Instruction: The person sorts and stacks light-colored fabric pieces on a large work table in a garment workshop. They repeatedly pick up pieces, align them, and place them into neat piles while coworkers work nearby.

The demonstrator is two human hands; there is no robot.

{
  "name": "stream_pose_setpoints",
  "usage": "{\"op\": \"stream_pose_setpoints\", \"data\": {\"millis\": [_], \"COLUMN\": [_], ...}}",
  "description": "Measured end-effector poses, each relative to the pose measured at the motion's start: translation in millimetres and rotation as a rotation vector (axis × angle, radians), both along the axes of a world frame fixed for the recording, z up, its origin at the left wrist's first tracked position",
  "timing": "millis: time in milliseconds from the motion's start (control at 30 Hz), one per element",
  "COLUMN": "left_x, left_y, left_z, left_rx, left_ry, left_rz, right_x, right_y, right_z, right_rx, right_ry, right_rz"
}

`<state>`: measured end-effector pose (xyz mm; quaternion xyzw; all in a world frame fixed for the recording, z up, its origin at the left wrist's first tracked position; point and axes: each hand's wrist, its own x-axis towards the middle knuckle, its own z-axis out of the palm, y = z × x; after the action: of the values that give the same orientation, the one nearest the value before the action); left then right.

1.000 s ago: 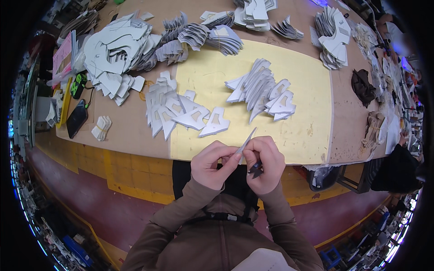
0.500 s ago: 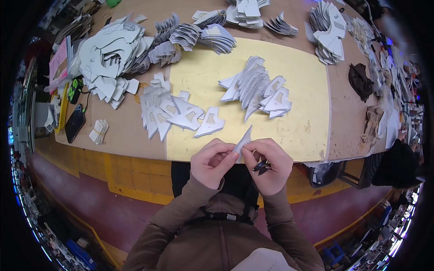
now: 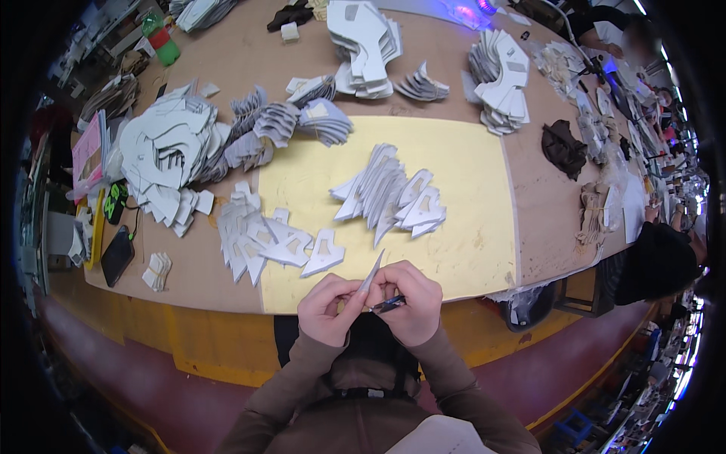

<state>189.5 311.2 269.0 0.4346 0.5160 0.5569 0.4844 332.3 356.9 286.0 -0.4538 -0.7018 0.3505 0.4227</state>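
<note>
Both my hands meet at the table's front edge over a thin, pale grey cut-out piece (image 3: 373, 271). My left hand (image 3: 327, 312) pinches its lower end between thumb and fingers, and the pointed tip sticks up. Against the piece's right side, my right hand (image 3: 414, 303) is closed, with a small dark tool like thread snips (image 3: 390, 304) tucked in its palm; its fingers partly cover the tool. Beyond my hands, a fanned heap of similar white-grey pieces (image 3: 378, 189) lies on the yellow sheet (image 3: 461, 250). Another loose group (image 3: 246, 238) lies to the left, with one single piece (image 3: 324, 253) nearest my left hand.
Large stacks of white cut panels stand at the far left (image 3: 162, 144), far middle (image 3: 363, 45) and far right (image 3: 503, 79). A phone (image 3: 117, 256) and a banded white bundle (image 3: 157, 271) lie at left. Dark crumpled cloth (image 3: 564, 149) sits at right.
The view has tilted up, so the table sits lower and more of its far side shows. The held piece now appears narrower, more edge-on. Both hands stay together at the table edge.
</note>
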Motion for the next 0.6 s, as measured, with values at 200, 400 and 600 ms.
{"op": "stream_pose_setpoints", "data": {"millis": [200,400,600], "left_x": [0,-5,-23], "left_y": [-1,3,31], "left_z": [-9,-15,2], "left_rx": [-0.067,-0.104,0.057], "left_ry": [-0.195,-0.337,0.078], "left_rz": [-0.006,0.002,-0.138], "right_x": [3,9,9], "right_y": [3,8,14], "right_z": [-6,-4,9], "right_rx": [0.004,-0.167,-0.303], "right_ry": [0.055,0.087,0.154], "right_rz": [-0.059,-0.037,0.085]}}
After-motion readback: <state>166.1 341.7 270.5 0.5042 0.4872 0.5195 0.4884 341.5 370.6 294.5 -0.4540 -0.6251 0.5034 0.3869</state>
